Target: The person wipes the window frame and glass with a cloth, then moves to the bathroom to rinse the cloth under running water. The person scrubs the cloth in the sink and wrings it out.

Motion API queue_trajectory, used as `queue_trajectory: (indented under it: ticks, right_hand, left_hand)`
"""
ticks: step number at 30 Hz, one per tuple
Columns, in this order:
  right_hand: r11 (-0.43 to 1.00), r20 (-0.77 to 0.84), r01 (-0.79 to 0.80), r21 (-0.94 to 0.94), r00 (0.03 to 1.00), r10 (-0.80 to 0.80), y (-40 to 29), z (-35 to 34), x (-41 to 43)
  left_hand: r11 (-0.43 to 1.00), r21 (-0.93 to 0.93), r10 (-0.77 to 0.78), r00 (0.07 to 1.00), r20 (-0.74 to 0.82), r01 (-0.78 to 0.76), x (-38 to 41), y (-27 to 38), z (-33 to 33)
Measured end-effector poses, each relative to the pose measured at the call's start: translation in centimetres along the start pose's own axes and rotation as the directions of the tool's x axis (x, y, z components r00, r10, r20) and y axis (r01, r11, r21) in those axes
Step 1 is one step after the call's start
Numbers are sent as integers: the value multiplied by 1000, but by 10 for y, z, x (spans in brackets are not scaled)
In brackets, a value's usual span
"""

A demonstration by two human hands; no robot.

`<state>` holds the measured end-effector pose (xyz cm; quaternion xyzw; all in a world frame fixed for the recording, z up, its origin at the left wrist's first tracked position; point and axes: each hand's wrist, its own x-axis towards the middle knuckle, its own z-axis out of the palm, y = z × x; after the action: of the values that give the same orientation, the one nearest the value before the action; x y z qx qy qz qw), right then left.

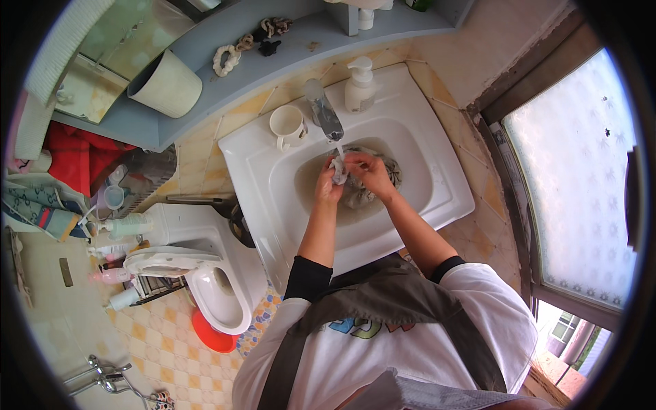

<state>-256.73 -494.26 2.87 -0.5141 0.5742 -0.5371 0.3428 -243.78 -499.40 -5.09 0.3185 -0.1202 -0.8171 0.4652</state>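
Observation:
A stream from the metal faucet (pixel 328 115) falls onto a small, light grey, wet cloth (pixel 339 171). My left hand (pixel 328 184) holds this bunched cloth over the basin of the white sink (pixel 277 205). My right hand (pixel 371 174) is just to its right with bent fingers near the cloth; whether they pinch it is unclear. Beneath both hands, a larger crumpled greyish cloth (pixel 361 197) lies in murky water (pixel 312 192), partly hidden by my right hand.
On the sink's back ledge stand a white mug (pixel 288 127) and a white pump bottle (pixel 360 87). A blue-grey shelf (pixel 205 95) above carries a white cup (pixel 166 84) and several hair ties (pixel 226 59). Left is a toilet (pixel 225 302); right, a frosted window (pixel 569 179).

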Motion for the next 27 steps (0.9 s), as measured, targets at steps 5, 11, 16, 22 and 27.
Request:
queue_trajectory:
  ticks: [5, 11, 16, 22, 27]
  right_hand:
    - [839, 42, -487, 242, 869, 493, 19, -11, -8]
    - [902, 220, -417, 110, 896, 387, 22, 15, -22]
    - [891, 425, -370, 263, 873, 237, 13, 20, -28]
    - [773, 168, -471, 426, 880, 444, -9, -19, -16]
    - [802, 107, -442, 401, 893, 438, 6, -36, -18]
  left_hand:
    - [986, -31, -157, 979, 130, 163, -7, 8, -10]
    - [972, 107, -195, 975, -110, 207, -38, 0, 23]
    - [964, -19, -266, 964, -17, 265, -42, 0, -1]
    - [965, 246, -43, 977, -208, 95, -50, 9, -6]
    - [922, 355, -72, 971, -227, 151, -65, 36, 13]
